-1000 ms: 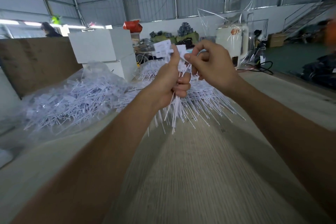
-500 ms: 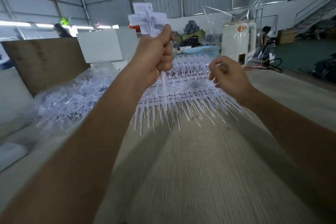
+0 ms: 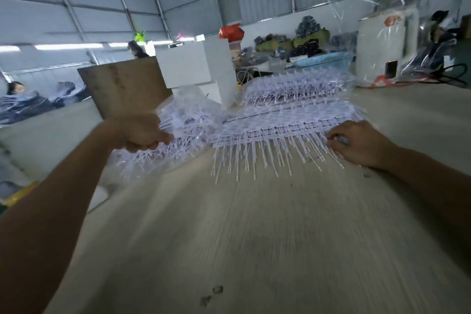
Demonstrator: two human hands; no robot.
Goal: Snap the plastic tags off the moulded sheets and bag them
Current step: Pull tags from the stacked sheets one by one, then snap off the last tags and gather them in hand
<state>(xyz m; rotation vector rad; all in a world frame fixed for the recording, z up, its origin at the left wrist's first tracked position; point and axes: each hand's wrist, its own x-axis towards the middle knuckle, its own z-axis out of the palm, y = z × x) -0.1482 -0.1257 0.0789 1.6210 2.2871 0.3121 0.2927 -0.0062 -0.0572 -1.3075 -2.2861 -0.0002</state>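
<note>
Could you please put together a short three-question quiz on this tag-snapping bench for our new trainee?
1. True or false: the left hand is at the clear bag of loose tags, to the left of the stacked moulded sheets.
2. Where does the right hand rest?
A. on the white box
B. at the near right corner of the stacked moulded sheets
C. flat on the bare table, away from the sheets
3. Fill in: behind the bag leans a brown ______.

Key
1. True.
2. B; its fingers curl among the thin white stems there.
3. Board; the white box stands to its right.
</note>
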